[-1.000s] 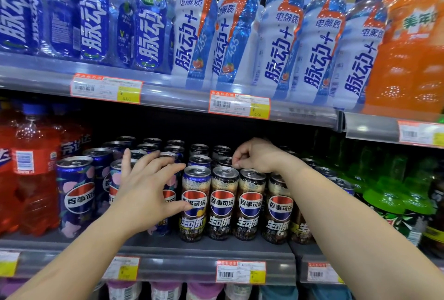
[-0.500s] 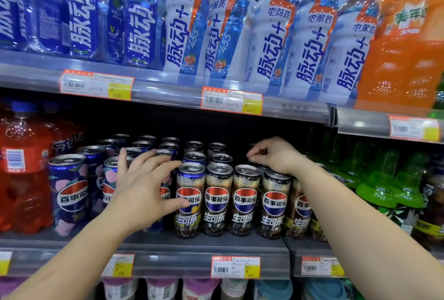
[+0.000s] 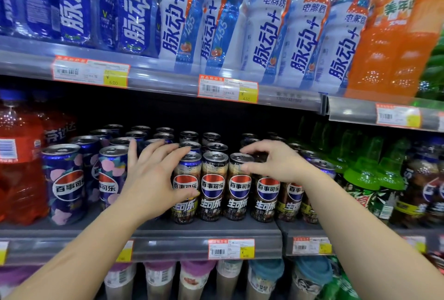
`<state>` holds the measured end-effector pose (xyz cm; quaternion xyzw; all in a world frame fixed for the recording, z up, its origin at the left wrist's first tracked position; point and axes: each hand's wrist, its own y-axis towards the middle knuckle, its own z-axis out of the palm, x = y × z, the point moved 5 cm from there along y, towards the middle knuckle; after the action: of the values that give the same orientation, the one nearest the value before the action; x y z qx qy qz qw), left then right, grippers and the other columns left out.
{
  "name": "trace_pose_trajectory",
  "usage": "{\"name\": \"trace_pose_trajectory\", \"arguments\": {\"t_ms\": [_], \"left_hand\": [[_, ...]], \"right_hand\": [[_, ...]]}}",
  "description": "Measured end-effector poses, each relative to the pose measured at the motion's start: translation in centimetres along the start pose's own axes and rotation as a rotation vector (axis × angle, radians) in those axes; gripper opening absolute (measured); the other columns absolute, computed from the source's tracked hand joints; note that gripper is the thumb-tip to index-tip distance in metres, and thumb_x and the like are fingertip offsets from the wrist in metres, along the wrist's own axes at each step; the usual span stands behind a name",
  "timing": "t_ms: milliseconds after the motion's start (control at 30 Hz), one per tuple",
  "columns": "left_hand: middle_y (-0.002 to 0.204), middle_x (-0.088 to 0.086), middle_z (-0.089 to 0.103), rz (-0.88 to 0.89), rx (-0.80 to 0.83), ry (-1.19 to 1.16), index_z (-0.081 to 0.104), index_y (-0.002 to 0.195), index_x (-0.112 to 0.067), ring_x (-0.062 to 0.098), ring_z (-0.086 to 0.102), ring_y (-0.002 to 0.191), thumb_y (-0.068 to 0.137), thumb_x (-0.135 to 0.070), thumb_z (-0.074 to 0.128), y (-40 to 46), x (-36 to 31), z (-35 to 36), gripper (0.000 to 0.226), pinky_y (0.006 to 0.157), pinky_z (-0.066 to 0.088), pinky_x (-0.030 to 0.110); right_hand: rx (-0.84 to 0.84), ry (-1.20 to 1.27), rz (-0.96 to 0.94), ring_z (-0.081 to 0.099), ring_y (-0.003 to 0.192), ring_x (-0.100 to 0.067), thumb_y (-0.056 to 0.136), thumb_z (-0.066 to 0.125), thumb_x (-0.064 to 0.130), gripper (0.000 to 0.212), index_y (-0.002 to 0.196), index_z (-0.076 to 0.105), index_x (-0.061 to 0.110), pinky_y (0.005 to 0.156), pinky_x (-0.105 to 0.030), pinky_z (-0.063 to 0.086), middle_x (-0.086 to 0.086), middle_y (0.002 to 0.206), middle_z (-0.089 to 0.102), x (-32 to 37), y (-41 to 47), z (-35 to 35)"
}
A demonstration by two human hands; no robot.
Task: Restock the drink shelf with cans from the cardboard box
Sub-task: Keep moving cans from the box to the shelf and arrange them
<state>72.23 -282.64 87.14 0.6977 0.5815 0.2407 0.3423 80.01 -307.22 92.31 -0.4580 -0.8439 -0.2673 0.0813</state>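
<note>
Dark brown Pepsi cans [image 3: 213, 186] stand in a front row on the grey middle shelf [image 3: 168, 235], with more rows behind them. To their left stand blue Pepsi cans with pink blossoms [image 3: 64, 184]. My left hand [image 3: 153, 179] is spread flat in front of the blue cans, and its thumb touches the leftmost brown can. My right hand [image 3: 278, 162] hangs curled like a claw over the top of the fourth brown can, fingers apart, thumb tip by the third can's rim. No cardboard box is in view.
Red soda bottles [image 3: 19, 167] fill the shelf's left end and green-capped bottles [image 3: 365, 179] its right. The upper shelf edge [image 3: 168, 83] hangs low over the cans and carries tall blue-white bottles [image 3: 264, 23] and orange ones [image 3: 389, 35]. Cups [image 3: 192, 278] sit below.
My right hand has moved right and forward, from the can tops behind to the front row. The left hand has stayed spread at the same cans.
</note>
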Motion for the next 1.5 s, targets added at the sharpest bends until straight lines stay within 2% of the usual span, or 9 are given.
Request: {"name": "trace_pose_trajectory", "arguments": {"t_ms": [100,267,467,767,933,1133,1233,1333,1500], "left_hand": [[0.13,-0.002,0.059,0.052,0.006,0.022,0.049,0.135,-0.034,0.028,0.041,0.131,0.054,-0.077,0.063,0.5,-0.9,0.2,0.092,0.113,-0.011,0.05],[0.123,-0.006,0.063,0.084,0.062,0.106,0.053,0.13,-0.035,0.029,0.048,0.127,0.05,-0.066,0.079,0.7,-1.2,1.2,0.09,0.112,-0.004,0.06],[0.118,-0.005,0.066,0.08,0.032,0.109,0.058,0.122,-0.033,0.029,0.053,0.122,0.045,-0.062,0.084,0.8,-1.1,1.5,0.087,0.112,-0.002,0.062],[0.117,-0.005,0.066,0.045,0.036,0.108,0.06,0.122,-0.031,0.029,0.054,0.119,0.044,-0.058,0.086,0.6,-1.1,1.3,0.086,0.113,-0.007,0.057],[0.118,-0.006,0.066,0.04,0.049,0.122,0.059,0.123,-0.032,0.028,0.055,0.12,0.046,-0.06,0.085,0.7,-1.2,1.2,0.086,0.112,-0.008,0.055],[0.122,-0.007,0.063,0.019,0.09,0.137,0.049,0.132,-0.035,0.027,0.052,0.123,0.049,-0.065,0.08,0.9,-1.4,1.2,0.094,0.112,-0.009,0.054],[0.129,-0.002,0.058,0.013,0.087,0.155,0.046,0.135,-0.037,0.027,0.046,0.126,0.052,-0.071,0.074,1.3,-1.8,0.9,0.095,0.113,-0.006,0.057],[0.13,-0.001,0.058,0.03,0.029,0.156,0.05,0.131,-0.037,0.027,0.047,0.126,0.058,-0.078,0.062,2.1,-2.9,0.3,0.085,0.113,-0.002,0.057],[0.127,-0.008,0.061,0.035,0.022,0.057,0.054,0.13,-0.036,0.023,0.044,0.129,0.062,-0.084,0.04,3.6,-5.4,0.4,0.084,0.113,-0.011,0.051]], "right_hand": [[-0.051,-0.161,-0.028,0.05,0.123,-0.009,0.075,0.072,0.056,0.041,0.114,0.063,0.046,0.117,-0.055,0.015,0.019,0.12,0.062,0.2,-0.6,0.6],[-0.057,-0.12,-0.011,0.048,0.127,-0.01,0.081,0.068,0.052,0.013,0.092,0.063,0.052,0.118,-0.051,-0.003,0.02,0.117,0.066,0.3,-0.8,-0.7],[-0.047,-0.17,0.039,0.05,0.105,-0.01,0.082,0.066,0.052,0.013,0.09,0.057,0.047,0.118,-0.052,-0.004,0.025,0.094,0.058,0.6,-0.6,-0.4],[-0.076,-0.148,0.0,0.048,0.117,-0.012,0.085,0.064,0.051,0.015,0.094,0.058,0.041,0.118,-0.048,-0.012,0.018,0.103,0.06,0.4,-0.2,-0.2],[-0.055,-0.089,-0.016,0.054,0.112,-0.011,0.085,0.064,0.051,0.013,0.092,0.056,0.043,0.118,-0.047,-0.01,0.022,0.082,0.058,0.1,0.1,-0.2],[-0.077,-0.028,-0.041,0.054,0.115,-0.009,0.086,0.064,0.049,0.019,0.101,0.054,0.044,0.119,-0.047,-0.008,0.019,0.104,0.063,-0.3,0.2,-0.2],[-0.125,-0.139,-0.051,0.039,0.134,-0.013,0.082,0.064,0.057,0.048,0.126,0.053,0.041,0.119,-0.05,-0.005,0.014,0.128,0.057,-0.3,-0.4,-0.4],[-0.334,-0.152,-0.115,0.037,0.131,-0.012,0.073,0.064,0.067,0.06,0.125,0.057,0.038,0.12,-0.049,0.004,0.011,0.129,0.056,0.0,-2.3,0.0],[-0.657,-0.003,-0.224,0.044,0.107,-0.002,0.075,0.061,0.055,0.038,0.1,0.07,0.029,0.102,-0.043,0.037,0.017,0.107,0.059,-1.5,-6.0,2.7]]}}
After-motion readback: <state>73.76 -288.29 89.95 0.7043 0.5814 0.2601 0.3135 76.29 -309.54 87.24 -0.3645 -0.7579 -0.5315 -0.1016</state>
